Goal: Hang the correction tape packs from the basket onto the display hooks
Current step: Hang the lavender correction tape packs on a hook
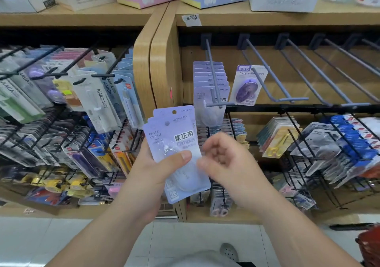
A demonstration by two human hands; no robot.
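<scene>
My left hand (158,164) grips a small stack of pale lilac correction tape packs (174,141), thumb pressed on the front pack. My right hand (222,159) hovers just right of the stack with loosely curled fingers, blurred, its fingertips at the pack's right edge. Several matching lilac packs (209,89) hang on a grey display hook (213,77) above. A single darker purple pack (246,87) hangs on the neighbouring hook (273,81). The red basket (370,246) shows only as a corner at the bottom right.
More bare grey hooks (320,75) reach out to the right on the same rail. Black wire racks of stationery (61,106) fill the left bay and the lower right. A wooden upright (156,71) divides the two bays. Boxed clocks stand on the top shelf.
</scene>
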